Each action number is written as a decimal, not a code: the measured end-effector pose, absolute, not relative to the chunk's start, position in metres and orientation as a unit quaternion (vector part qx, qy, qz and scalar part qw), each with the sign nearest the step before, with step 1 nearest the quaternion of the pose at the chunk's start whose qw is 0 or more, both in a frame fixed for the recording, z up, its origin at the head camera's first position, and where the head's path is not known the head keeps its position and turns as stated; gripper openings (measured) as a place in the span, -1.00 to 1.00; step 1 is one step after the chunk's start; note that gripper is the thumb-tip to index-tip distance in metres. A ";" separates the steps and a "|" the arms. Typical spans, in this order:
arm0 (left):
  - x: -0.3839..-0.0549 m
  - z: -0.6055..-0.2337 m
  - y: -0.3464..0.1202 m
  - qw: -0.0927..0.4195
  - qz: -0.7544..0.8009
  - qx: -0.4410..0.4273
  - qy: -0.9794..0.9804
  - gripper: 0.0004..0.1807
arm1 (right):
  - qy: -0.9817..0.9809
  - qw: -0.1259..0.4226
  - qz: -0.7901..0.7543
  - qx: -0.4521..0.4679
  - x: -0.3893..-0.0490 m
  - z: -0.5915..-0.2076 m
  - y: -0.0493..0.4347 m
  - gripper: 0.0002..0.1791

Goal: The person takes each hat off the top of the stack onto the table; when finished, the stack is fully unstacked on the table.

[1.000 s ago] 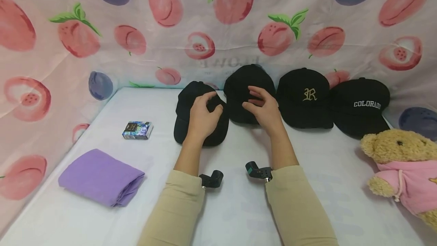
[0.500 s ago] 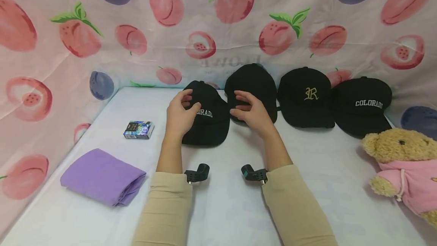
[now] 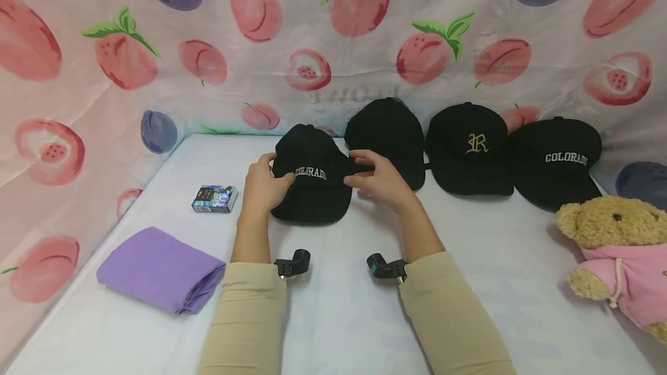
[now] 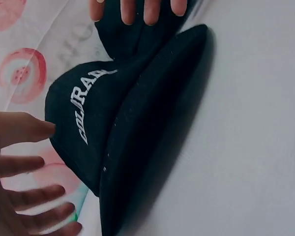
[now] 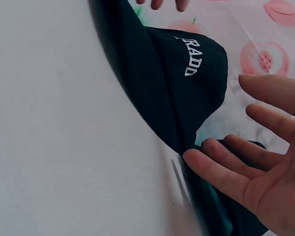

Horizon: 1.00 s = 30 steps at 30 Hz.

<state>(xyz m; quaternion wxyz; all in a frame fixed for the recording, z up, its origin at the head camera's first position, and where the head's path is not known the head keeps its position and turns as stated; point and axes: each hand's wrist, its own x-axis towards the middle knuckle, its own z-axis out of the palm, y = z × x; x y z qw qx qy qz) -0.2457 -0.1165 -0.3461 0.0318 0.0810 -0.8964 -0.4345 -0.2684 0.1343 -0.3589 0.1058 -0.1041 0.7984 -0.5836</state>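
In the head view a black baseball cap (image 3: 310, 149) with white COLORADO lettering sits on the white table, brim toward me. My left hand (image 3: 264, 185) is at its left side, thumb near the lettering and fingers spread. My right hand (image 3: 383, 181) stands at its right side with fingers extended, overlapping a plain black cap (image 3: 388, 126) behind. Seen from the right wrist, the palm of my right hand (image 5: 278, 172) is turned toward the lettered cap (image 5: 201, 88), fingers apart and not curled around it. The left wrist view shows that cap (image 4: 83, 123) resting between both hands.
Right of the plain cap stand a black cap (image 3: 466, 149) with a gold R and another COLORADO cap (image 3: 554, 143). A teddy bear (image 3: 620, 224) in pink lies at the right. A small patterned box (image 3: 213, 198) and folded purple cloth (image 3: 161, 268) lie left. Peach-print fabric (image 3: 359, 51) hangs behind.
My left hand has moved left from in front of the cap to its side, uncovering the COLORADO lettering. My right hand has shifted left and slightly down, toward the cap's right side.
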 end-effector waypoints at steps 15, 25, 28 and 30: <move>-0.242 -0.353 -0.115 -0.038 -0.384 0.123 -0.914 -0.18 | 0.835 0.135 -0.524 -0.104 -0.264 -0.359 0.121 -0.33; -0.245 -0.354 -0.105 -0.040 -0.384 0.161 -0.908 -0.20 | 0.866 0.143 -0.477 -0.037 -0.257 -0.345 0.108 -0.33; -0.245 -0.355 -0.104 -0.043 -0.389 0.172 -0.904 -0.20 | 0.848 0.158 -0.505 -0.025 -0.257 -0.344 0.104 -0.33; -0.244 -0.356 -0.106 -0.045 -0.393 0.175 -0.902 -0.19 | 0.835 0.166 -0.524 -0.014 -0.257 -0.345 0.101 -0.32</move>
